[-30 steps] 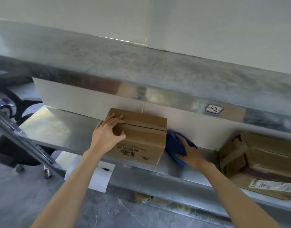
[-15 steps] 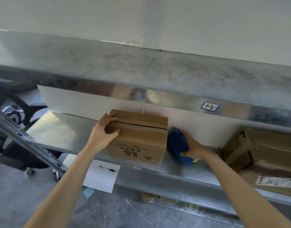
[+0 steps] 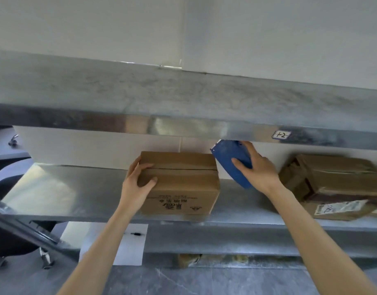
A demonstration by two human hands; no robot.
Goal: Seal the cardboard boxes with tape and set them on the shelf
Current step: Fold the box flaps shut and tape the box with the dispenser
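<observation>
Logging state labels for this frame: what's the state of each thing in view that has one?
Small brown cardboard box: resting on the steel shelf, flaps closed, tape on seam not discernible.
Left hand: grips the box's top left corner.
Blue plastic tape dispenser: tilted, held beside the box.
Right hand: holds the dispenser.
Battered brown cardboard box, right: on the shelf, taped, labelled.

White paper sheet (image 3: 132, 250) on the floor (image 3: 204, 282) — wheeled chair (image 3: 9, 243) at left.
</observation>
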